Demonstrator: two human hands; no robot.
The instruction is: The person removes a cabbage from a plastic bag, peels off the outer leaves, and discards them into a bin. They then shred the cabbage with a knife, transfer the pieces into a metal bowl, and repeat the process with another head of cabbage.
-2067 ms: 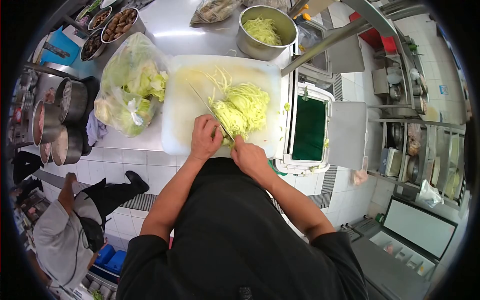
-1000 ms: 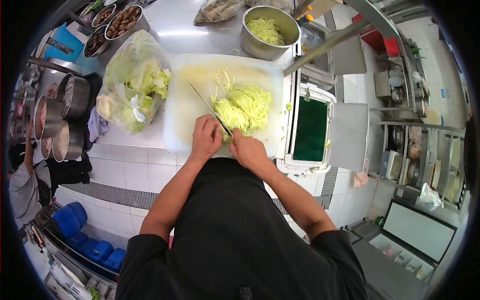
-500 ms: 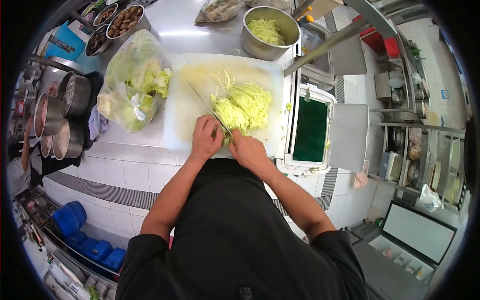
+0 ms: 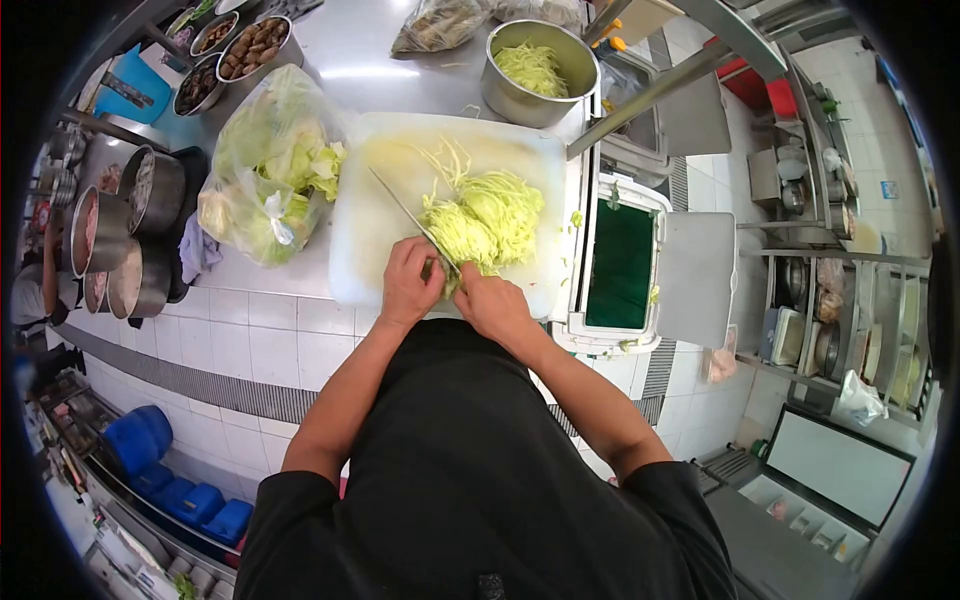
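Head view: the left hand (image 4: 408, 283) is closed around the handle of a long thin-bladed steel knife (image 4: 405, 215), whose blade angles up-left over the white plastic cutting board (image 4: 365, 215) on the steel desk (image 4: 350, 45). Just beside it, the right hand (image 4: 490, 303) presses curled fingers on the near end of a pale green shredded cabbage heap (image 4: 485, 215). A clear bag of cabbage leaves (image 4: 265, 170) lies left of the board, and a round steel pot of shreds (image 4: 538, 70) stands beyond it.

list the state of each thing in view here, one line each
long steel knife: gripped in left hand, blade flat over board
shredded green cabbage pile: heaped on white cutting board, right hand at its near edge
round steel pot: uncovered, partly filled with shreds
clear plastic bag of cabbage: knotted shut
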